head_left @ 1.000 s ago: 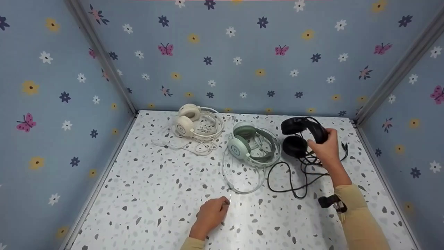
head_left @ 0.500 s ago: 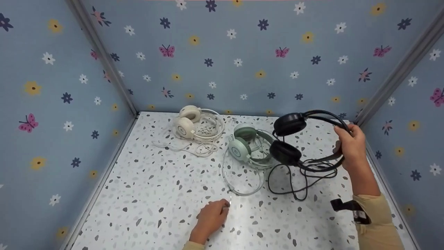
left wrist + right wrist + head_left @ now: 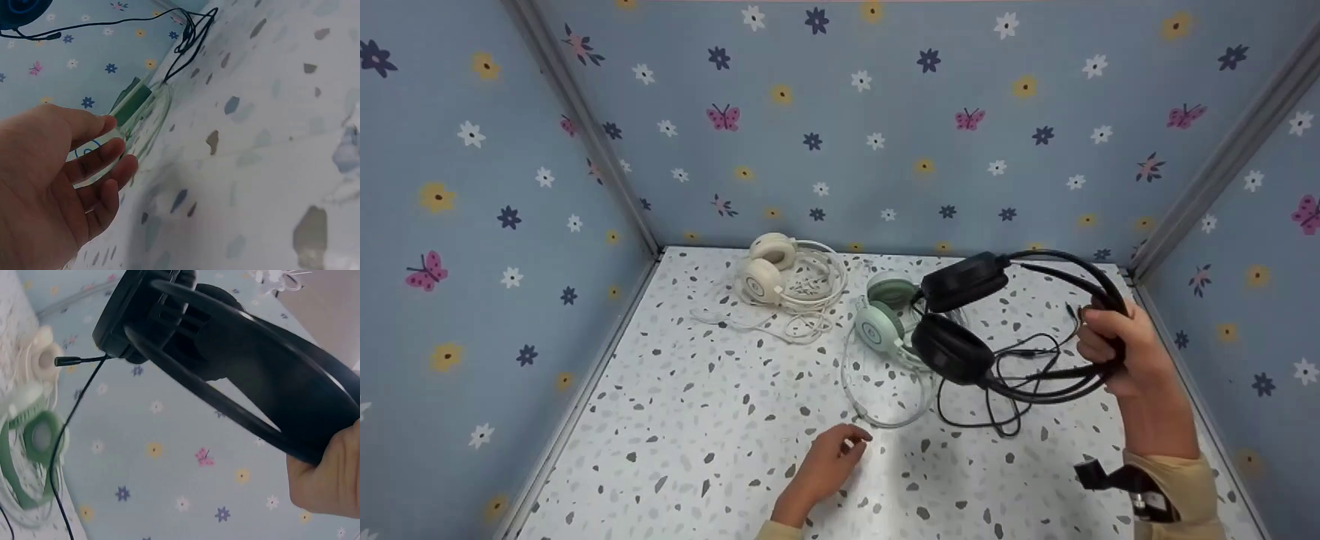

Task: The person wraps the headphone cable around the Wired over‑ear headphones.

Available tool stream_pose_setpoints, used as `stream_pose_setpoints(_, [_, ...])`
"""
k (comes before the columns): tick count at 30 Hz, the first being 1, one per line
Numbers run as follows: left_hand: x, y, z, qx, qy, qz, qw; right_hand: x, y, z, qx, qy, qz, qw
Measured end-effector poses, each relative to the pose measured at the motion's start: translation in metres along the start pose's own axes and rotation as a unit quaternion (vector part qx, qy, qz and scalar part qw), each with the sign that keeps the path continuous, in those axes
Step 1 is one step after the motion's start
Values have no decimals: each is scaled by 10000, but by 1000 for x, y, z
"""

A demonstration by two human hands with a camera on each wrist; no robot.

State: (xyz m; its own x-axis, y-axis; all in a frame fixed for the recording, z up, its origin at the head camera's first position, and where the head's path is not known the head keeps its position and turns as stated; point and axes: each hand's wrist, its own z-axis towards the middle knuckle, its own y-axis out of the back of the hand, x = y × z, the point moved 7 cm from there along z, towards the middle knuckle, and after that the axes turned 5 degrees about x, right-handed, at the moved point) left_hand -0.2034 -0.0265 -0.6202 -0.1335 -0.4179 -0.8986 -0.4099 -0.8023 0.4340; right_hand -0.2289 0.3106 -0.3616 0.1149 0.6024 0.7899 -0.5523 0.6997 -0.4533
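Observation:
My right hand [image 3: 1140, 356] grips a pair of black headphones [image 3: 952, 351] by the headband, raised above the table, ear cups pointing left. In the head view the cups overlap a pair of mint-green headphones [image 3: 876, 328]. A thin black microphone boom [image 3: 68, 361] sticks out from the black pair in the right wrist view. Its black cable [image 3: 979, 426] trails down to the table. Nearer the front, my left hand [image 3: 825, 465] holds nothing. Its fingers are loosely bent, as the left wrist view also shows of that hand [image 3: 50, 163].
Cream-white headphones [image 3: 763, 283] lie at the back left, with their pale cable [image 3: 802, 330] coiled in front. The speckled white table [image 3: 720, 420] is enclosed by blue flowered panels [image 3: 885, 112] at the back and sides.
My right hand has lifted the black headphones off the table, first drawing them right, then bringing them towards me with the cups over the green pair. My left hand has barely shifted.

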Motion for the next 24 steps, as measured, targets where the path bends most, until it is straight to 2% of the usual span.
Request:
stream_pose_setpoints(2, [-14,8,1,-185,-319,-299,9989,-5,-10,-3,292,2,698,9971])
stream_pose_setpoints(4, [-33,18,2,-417,-721,-574,9949,-10,-21,-4,464,28,1379,9894])
stream_pose_setpoints(8, [-75,34,6,-772,-1514,-1079,9795,-22,-46,1,768,74,2162,9733])
stream_pose_setpoints(12, [-115,40,4,-655,-2174,-1725,9585,-37,-68,9,792,165,2371,9681])
stream_pose_setpoints(14, [-131,41,2,-577,-2523,-2046,9440,-48,-77,12,727,194,2560,9637])
stream_pose_setpoints(17, [-146,40,-4,-586,-3001,-2329,9232,-66,-86,18,593,309,2939,9535])
stream_pose_setpoints(19, [-155,40,-9,-702,-3414,-2419,9055,-76,-89,19,488,448,3242,9437])
stream_pose_setpoints(20, [-158,40,-11,-802,-3565,-2394,8995,-80,-89,20,403,557,3349,9397])
stream_pose_setpoints(22, [-160,39,-15,-1041,-3611,-2299,8977,-85,-88,20,177,810,3510,9327])
stream_pose_setpoints(24, [-158,38,-15,-1421,-3418,-2030,9065,-87,-85,20,-114,1117,3522,9292])
